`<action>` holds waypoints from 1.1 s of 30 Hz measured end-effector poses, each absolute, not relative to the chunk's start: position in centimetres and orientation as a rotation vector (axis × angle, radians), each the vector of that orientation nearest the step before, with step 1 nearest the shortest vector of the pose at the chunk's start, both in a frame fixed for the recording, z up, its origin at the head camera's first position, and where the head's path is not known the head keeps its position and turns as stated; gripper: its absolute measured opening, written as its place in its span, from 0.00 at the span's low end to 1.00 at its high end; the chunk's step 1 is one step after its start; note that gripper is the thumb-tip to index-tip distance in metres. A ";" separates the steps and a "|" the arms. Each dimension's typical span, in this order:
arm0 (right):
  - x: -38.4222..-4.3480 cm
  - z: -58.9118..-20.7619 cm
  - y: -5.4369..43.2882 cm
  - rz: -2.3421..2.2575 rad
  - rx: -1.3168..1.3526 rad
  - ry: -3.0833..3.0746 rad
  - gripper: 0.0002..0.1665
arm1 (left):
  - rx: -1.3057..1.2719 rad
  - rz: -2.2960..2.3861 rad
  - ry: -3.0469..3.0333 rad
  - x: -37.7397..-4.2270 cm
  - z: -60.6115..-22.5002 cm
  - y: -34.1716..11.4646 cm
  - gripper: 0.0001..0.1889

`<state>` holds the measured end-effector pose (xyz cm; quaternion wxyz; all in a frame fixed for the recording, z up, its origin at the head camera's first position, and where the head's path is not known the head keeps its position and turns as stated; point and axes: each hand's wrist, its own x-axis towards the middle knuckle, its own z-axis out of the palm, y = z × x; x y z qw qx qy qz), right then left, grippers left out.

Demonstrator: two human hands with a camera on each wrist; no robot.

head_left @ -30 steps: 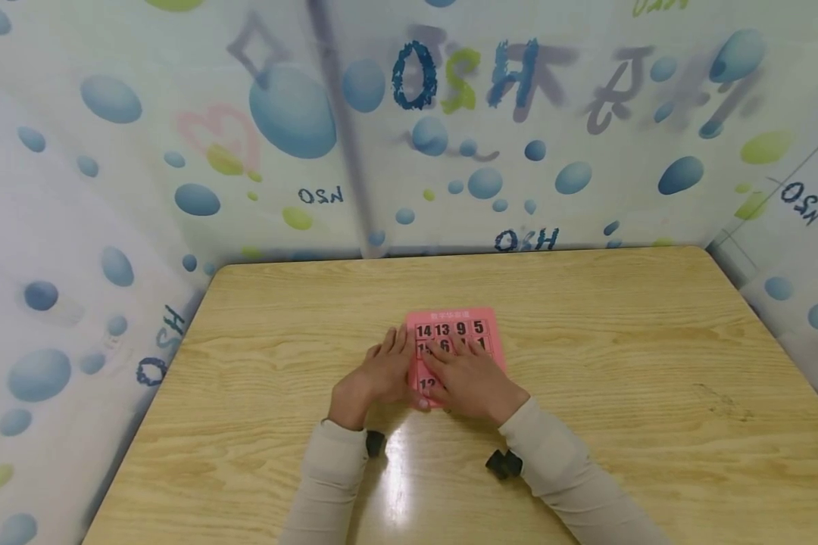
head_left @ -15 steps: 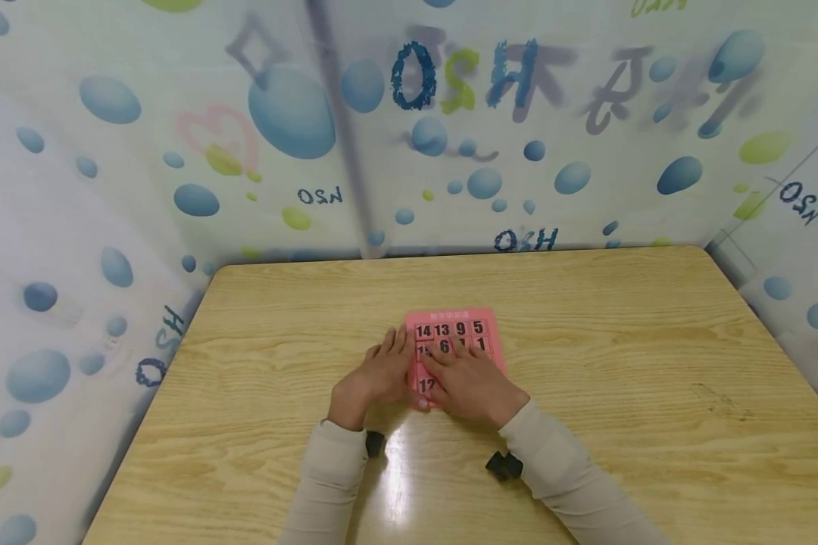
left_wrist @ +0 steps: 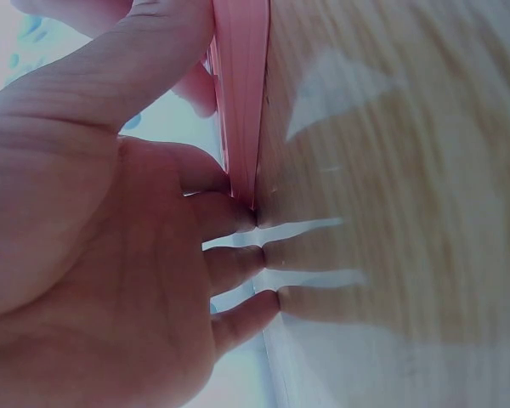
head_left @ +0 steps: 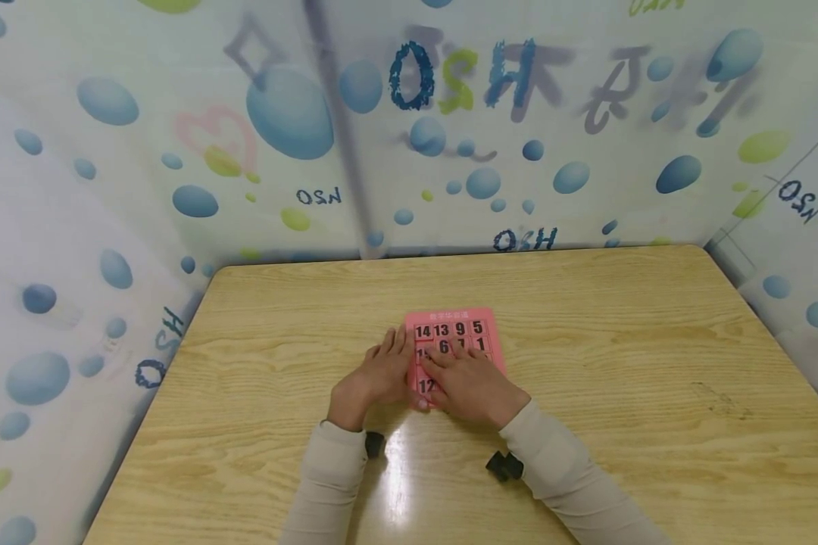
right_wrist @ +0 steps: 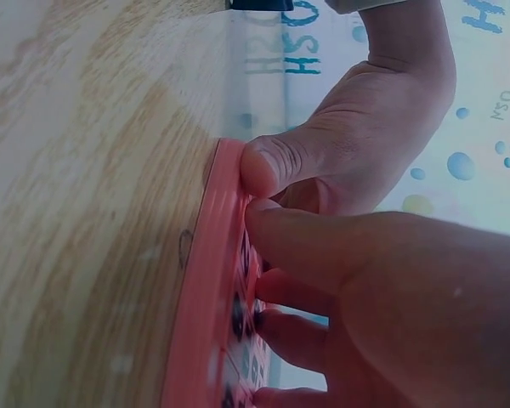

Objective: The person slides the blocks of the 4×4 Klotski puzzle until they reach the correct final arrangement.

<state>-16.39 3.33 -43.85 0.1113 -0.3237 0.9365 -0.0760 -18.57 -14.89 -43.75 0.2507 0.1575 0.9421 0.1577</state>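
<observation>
A pink number sliding puzzle lies flat on the table, its top row reading 14, 13, 9, 5. My left hand rests along its left side with fingers extended, the thumb on the near left corner. In the left wrist view those fingertips touch the tabletop beside the puzzle's side wall. My right hand lies over the lower right tiles, which it hides. Its index fingertip touches the second-row left tile, partly covered, and its thumb is beside the 12 tile.
The wooden table reaches back to a wall covering printed with bubbles and letters. Dark wrist-worn devices stick out below both sleeves near the tabletop.
The second-row left tile has slid slightly toward the near edge under my right index finger, and a narrow gap shows below 14. The 12 tile has shifted slightly nearer. My left hand stays put.
</observation>
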 end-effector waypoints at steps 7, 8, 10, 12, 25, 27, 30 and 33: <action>-16.3 -43.6 3.4 -0.213 -0.966 2.739 0.32 | 0.441 0.431 2.571 -18.5 -43.8 -14.9 0.66; -16.3 -43.6 3.4 -0.211 -0.966 2.737 0.31 | 0.437 0.429 2.569 -18.6 -43.8 -14.9 0.66; -16.3 -43.6 3.4 -0.211 -0.967 2.734 0.31 | 0.433 0.423 2.568 -18.6 -43.9 -14.9 0.66; -16.3 -43.6 3.3 -0.213 -0.965 2.731 0.31 | 0.430 0.424 2.566 -18.6 -43.9 -14.9 0.66; -16.1 -43.5 3.2 -0.189 -0.976 2.745 0.30 | 0.445 0.426 2.581 -18.6 -43.9 -15.0 0.67; -16.1 -43.4 3.2 -0.185 -0.974 2.745 0.29 | 0.445 0.424 2.581 -18.5 -43.9 -15.0 0.67; -16.0 -43.4 3.2 -0.171 -0.976 2.746 0.28 | 0.444 0.433 2.578 -18.5 -43.8 -15.0 0.66; -15.9 -43.4 3.2 -0.160 -0.980 2.753 0.26 | 0.442 0.440 2.576 -18.4 -43.8 -15.0 0.65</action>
